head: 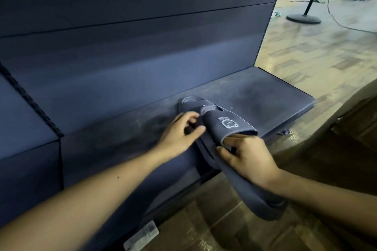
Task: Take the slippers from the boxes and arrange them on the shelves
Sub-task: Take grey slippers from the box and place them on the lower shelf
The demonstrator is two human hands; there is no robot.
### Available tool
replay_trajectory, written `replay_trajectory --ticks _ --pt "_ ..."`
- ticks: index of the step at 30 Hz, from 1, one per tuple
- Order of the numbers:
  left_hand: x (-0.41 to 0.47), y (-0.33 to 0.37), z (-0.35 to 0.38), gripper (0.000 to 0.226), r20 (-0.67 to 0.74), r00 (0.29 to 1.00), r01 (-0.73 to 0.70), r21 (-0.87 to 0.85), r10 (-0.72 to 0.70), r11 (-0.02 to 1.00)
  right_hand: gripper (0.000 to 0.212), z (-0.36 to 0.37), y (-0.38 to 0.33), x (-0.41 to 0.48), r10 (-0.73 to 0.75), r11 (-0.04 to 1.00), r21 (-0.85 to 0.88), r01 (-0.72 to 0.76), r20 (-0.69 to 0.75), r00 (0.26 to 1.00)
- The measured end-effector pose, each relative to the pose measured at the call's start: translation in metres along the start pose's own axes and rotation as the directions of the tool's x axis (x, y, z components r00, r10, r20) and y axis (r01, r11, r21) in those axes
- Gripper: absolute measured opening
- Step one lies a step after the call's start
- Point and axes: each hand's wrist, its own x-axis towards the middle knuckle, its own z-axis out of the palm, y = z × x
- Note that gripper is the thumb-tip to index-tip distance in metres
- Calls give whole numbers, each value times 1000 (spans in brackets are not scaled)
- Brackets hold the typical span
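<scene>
Two dark grey slippers overlap at the front of a dark blue shelf [255,96]. One slipper [191,104] lies on the shelf board with its heel toward the back panel. The other slipper [228,126], with a white face logo on its strap, is tilted over the shelf edge and hangs down toward the floor. My right hand [246,157] grips this slipper at the strap opening. My left hand [181,132] has curled fingers on the side of the slippers where the two overlap.
A brown cardboard box [346,134] stands on the wooden floor at the right. A black stand with a round base [304,18] and a cable are farther back right. A white price label [141,237] hangs on the lower shelf edge.
</scene>
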Motion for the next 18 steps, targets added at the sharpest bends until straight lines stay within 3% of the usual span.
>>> replay_trajectory --ticks 2,5,7,10,12,15,18 --pt "1 15 6 58 125 992 -24 51 17 998 30 9 -6 1 -120 990 -68 121 25 992" --pt "6 18 8 74 275 951 133 39 -138 990 33 23 -10 4 -250 958 -121 261 93 964" --pt "10 12 3 81 260 949 167 75 -181 983 34 30 -9 5 -306 935 -135 328 160 939" --pt "11 8 -6 84 238 959 67 330 -151 942 32 24 -4 8 -338 933 -9 359 321 885" --pt "8 8 -12 84 266 955 1 447 -134 895 40 13 0 15 -280 948 -41 314 354 892" --pt "4 7 -25 85 255 955 19 463 -154 886 61 3 11 31 -122 984 -83 156 321 939" --pt "8 0 -44 85 216 960 45 509 -178 859 36 6 24 39 52 975 -219 34 374 926"
